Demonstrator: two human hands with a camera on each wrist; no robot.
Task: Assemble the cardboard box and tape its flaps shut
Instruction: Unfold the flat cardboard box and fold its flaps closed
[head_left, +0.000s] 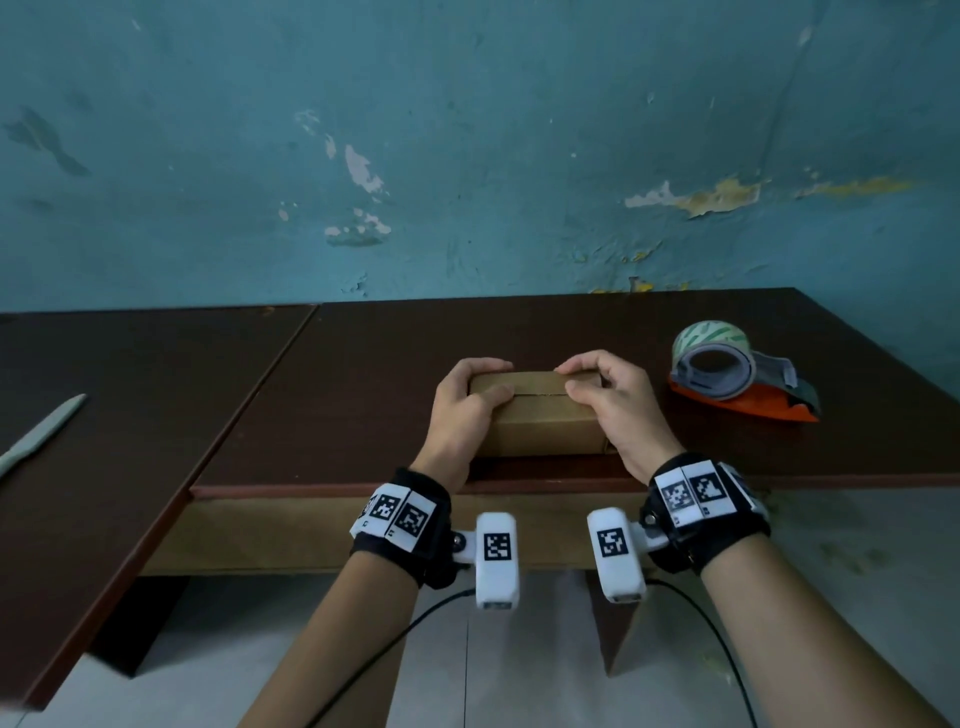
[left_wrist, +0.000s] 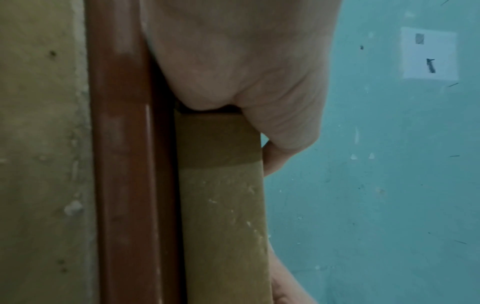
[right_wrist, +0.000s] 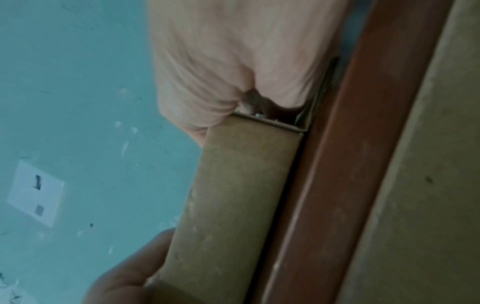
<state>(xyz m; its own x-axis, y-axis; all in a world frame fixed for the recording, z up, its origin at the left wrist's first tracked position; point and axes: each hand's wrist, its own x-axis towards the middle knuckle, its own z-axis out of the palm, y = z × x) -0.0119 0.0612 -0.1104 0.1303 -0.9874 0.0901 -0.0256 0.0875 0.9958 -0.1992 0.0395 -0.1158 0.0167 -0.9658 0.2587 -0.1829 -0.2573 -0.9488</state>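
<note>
While no writing is readable, left hand (head_left: 464, 410) and right hand (head_left: 618, 410) each gripping the cardboard box (head_left: 545, 428).

Both ends of the small brown cardboard box (head_left: 545, 423) lie hidden under the left hand (head_left: 465, 410) and the right hand (head_left: 618, 410), so the end flaps cannot be judged, and the top seam shows only between the two thumbs. Left of the box, the pale grey blade-like tool (head_left: 39, 436) runs off the picture's edge, its near end unseen. Right of the box, the orange tape dispenser (head_left: 743, 384) hides its cutting edge; both wrist views are blurred, the fingers hidden behind the box.
</note>
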